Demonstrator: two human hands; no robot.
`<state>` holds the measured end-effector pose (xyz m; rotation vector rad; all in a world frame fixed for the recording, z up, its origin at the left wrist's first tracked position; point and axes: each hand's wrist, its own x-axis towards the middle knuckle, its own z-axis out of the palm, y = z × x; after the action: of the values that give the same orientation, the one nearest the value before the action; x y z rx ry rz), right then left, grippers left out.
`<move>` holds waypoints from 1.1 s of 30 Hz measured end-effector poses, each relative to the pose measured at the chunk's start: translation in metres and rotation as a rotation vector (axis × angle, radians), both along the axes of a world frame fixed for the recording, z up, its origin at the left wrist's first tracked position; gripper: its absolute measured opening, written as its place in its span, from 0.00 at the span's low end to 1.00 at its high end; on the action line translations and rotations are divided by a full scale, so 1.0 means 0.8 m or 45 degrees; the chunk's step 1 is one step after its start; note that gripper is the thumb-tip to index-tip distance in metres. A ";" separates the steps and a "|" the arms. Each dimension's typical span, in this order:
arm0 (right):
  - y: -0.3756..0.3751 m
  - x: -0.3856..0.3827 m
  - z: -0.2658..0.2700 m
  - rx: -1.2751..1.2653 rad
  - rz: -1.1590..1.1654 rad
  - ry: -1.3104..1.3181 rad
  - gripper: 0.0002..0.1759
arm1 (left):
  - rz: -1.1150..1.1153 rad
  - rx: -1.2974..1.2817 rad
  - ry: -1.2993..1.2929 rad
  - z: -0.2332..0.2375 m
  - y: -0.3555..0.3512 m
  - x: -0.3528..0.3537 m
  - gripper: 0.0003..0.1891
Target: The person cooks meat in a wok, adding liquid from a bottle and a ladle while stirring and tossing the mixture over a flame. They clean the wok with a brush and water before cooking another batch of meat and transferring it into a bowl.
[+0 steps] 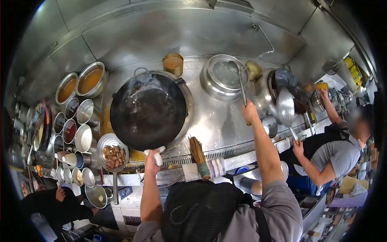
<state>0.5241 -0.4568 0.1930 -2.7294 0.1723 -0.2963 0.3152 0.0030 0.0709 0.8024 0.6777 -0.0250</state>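
My left hand is closed around a folded white cloth at the near rim of a large black wok. Faint steam rises from the wok, and its dark inside looks wet. My right hand grips the handle of a long ladle. The ladle's bowl is at a round metal pot of cloudy liquid, right of the wok. Between my arms a bamboo wok brush leans on the counter's front edge, beside a striped cloth.
A perforated strainer with browned meat pieces rests left of the wok. Bowls of orange-brown liquid and several seasoning containers stand farther left. Behind the wok is a tin. At right, a co-worker holds a brush and a ladle.
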 end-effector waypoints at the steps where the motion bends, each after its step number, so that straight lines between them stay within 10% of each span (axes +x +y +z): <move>1: 0.004 0.006 0.002 0.264 -0.050 0.190 0.21 | 0.013 0.063 0.003 0.002 0.001 0.001 0.13; 3: 0.004 0.007 -0.004 0.525 -0.091 0.404 0.16 | -0.072 0.055 0.085 0.021 0.012 0.003 0.20; 5: -0.004 0.014 -0.009 1.771 -0.246 0.471 0.09 | -0.113 0.114 0.018 0.041 0.016 -0.004 0.32; 11: -0.038 -0.055 0.041 2.721 -0.002 0.776 0.11 | 0.238 0.329 0.213 0.010 0.088 -0.101 0.27; 22: 0.066 -0.235 0.212 2.744 0.036 1.069 0.25 | -0.114 1.025 0.257 -0.032 0.159 -0.197 0.28; 33: 0.182 -0.261 0.123 1.381 0.265 0.890 0.28 | 0.133 1.584 0.373 -0.049 0.138 -0.217 0.31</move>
<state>0.3150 -0.3109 0.2918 -1.6343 0.1621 0.6454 0.1413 0.1132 0.0314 1.9768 1.0067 0.4199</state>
